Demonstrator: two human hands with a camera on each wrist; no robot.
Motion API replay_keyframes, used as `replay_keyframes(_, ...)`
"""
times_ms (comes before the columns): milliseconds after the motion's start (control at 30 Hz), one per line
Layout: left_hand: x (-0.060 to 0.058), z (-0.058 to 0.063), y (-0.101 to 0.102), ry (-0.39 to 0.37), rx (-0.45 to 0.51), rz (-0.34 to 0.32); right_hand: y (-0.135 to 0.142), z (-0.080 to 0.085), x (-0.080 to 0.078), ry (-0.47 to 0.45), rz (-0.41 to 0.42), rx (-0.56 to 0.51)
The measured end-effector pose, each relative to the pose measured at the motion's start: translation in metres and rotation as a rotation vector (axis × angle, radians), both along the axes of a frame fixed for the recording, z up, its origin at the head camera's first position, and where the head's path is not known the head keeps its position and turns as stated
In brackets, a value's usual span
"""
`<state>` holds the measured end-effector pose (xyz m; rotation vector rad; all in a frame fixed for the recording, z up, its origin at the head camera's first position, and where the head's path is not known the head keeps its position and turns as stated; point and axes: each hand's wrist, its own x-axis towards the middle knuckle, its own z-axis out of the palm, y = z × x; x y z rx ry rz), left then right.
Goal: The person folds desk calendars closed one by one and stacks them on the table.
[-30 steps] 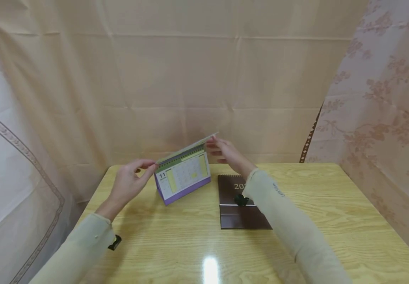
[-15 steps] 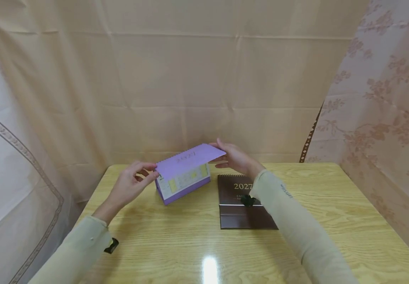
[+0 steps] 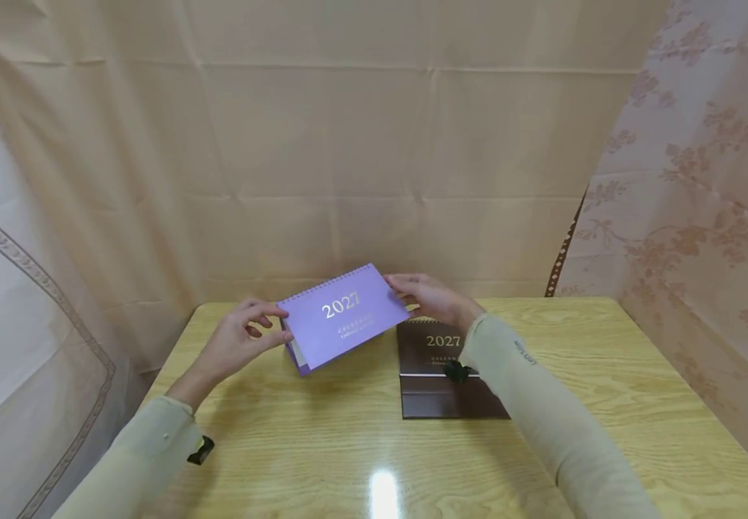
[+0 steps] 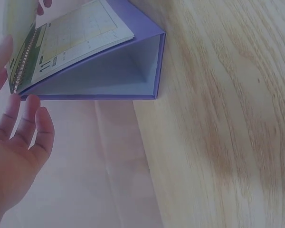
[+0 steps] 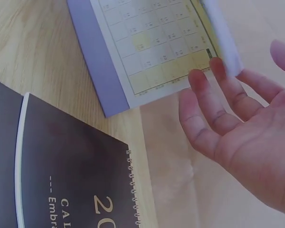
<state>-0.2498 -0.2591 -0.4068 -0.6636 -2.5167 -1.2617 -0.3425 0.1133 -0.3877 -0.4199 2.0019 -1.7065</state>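
A purple 2027 desk calendar (image 3: 348, 317) stands tent-like on the table, its purple cover facing forward over the front side. At its upper left corner my left hand (image 3: 234, 342) holds the edge, thumb in front and fingers by the spiral binding (image 4: 24, 64). My right hand (image 3: 435, 297) is at the cover's right edge, fingers extended and thumb apart in the right wrist view. A printed month page (image 5: 154, 47) shows beneath the raised cover there. Right of it, partly under my right forearm, lies a dark brown 2027 calendar (image 3: 426, 353).
Both calendars are on a light wood-grain table (image 3: 322, 447). A beige cloth (image 3: 322, 144) hangs behind the table's far edge, and a floral curtain (image 3: 705, 216) is on the right. White cloth (image 3: 17, 324) hangs at the left.
The purple cover has swung over the top of the calendar and down across the November page. My right hand has followed it forward and down, while the left stays at the corner.
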Motion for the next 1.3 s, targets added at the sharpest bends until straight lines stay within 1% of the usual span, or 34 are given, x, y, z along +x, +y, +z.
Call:
replay_keyframes(133,-0.001,-0.002,0.000,0.010,-0.014,0.007,0.000,-0.002,0.001,0.008,-0.001,0.029)
replay_keyframes(300,-0.001,-0.004,0.002,0.013,-0.019,0.012,-0.001,-0.004,0.001,0.012,0.011,0.032)
replay_keyframes(600,-0.001,-0.009,0.001,-0.008,-0.042,0.025,-0.005,-0.010,0.001,-0.008,0.036,0.027)
replay_keyframes(800,-0.001,-0.014,0.001,0.026,-0.039,0.018,-0.006,-0.014,0.003,0.017,0.049,0.047)
replay_keyframes(1033,-0.002,-0.022,0.004,0.021,-0.033,0.016,-0.006,-0.017,0.005,0.029,0.034,0.077)
replay_keyframes(1300,-0.004,-0.024,0.005,0.026,-0.034,0.021,-0.008,-0.020,0.004,0.015,0.015,0.069)
